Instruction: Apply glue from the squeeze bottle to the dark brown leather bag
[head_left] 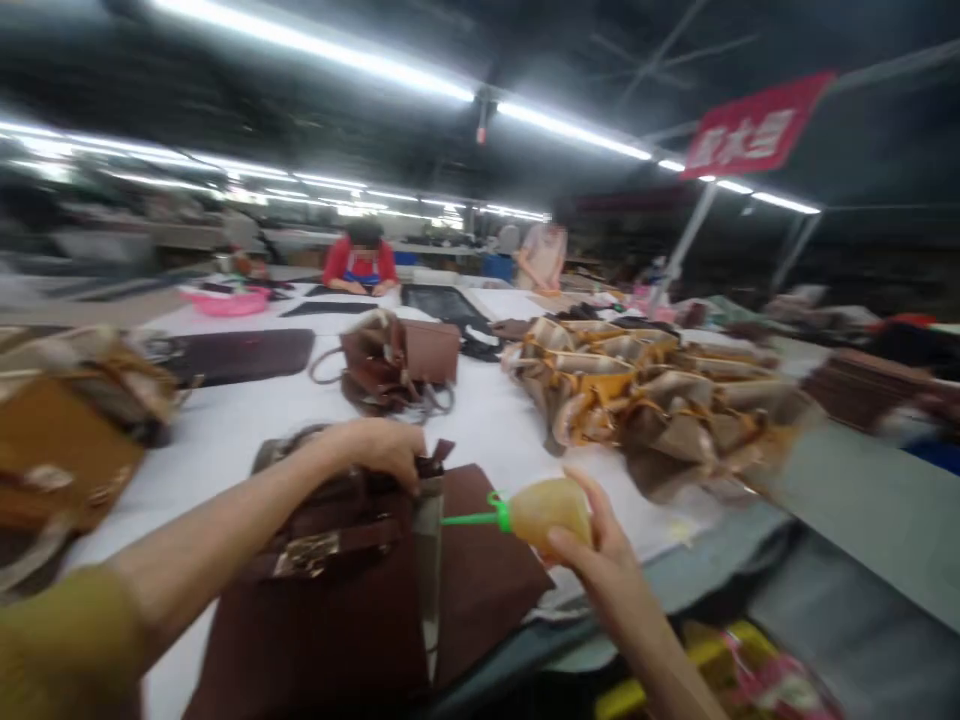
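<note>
A dark brown leather bag (322, 620) with a metal clasp lies on the white table in front of me. My left hand (386, 450) has its fingers closed on the bag's upper edge, beside a narrow pale strip (429, 550). In my right hand (592, 535) is a glue bottle (551, 512) with yellowish contents, held sideways between thumb and fingers. Its green nozzle points left, its tip close to the pale strip; whether they touch is unclear. A flat brown panel (480, 580) extends to the right of the strip, beneath the bottle.
Mustard bags stand at the left (60, 450) and in a cluster at the right (645, 390). A brown bag (397, 360) sits further back. Two people work across the table. A pink basin (229, 301) is back left; a yellow container (697, 665) is low right.
</note>
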